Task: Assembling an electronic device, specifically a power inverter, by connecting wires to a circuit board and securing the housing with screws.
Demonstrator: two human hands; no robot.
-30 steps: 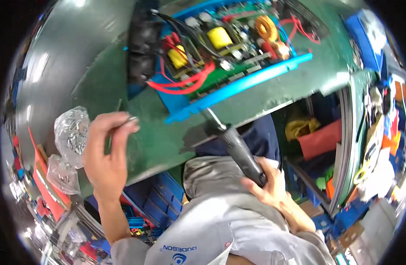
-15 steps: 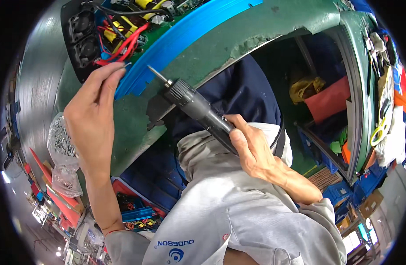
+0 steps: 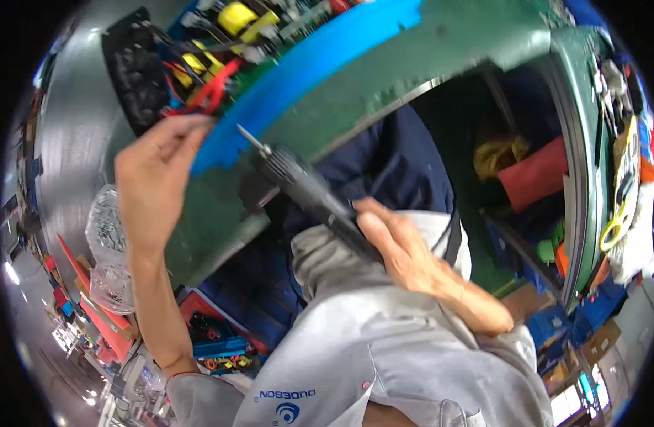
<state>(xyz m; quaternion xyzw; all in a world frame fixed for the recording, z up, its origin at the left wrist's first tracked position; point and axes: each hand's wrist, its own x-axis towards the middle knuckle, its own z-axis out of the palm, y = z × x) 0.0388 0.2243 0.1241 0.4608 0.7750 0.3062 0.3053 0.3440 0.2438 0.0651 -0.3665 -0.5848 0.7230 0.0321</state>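
Observation:
My right hand is wrapped round a black electric screwdriver, whose thin metal bit points up and left toward a blue metal housing. The bit's tip overlaps the near side of the housing; whether it touches cannot be told. At the housing's left end, my left hand pinches thumb and forefinger together beside the red wires. Motion blur hides what, if anything, is between those fingertips. Inside the housing lies a circuit board with yellow parts. A black end panel with fans stands at its left.
The work sits on a green bench with a worn front edge, above my lap. Clear bags of small metal parts lie at the left. Below them, another blue unit is visible. Yellow-handled scissors hang at the right.
The whole view has shifted slightly and blurred, with the bench and both hands lower in the picture. My left hand still pinches by the housing's end; my right still holds the screwdriver.

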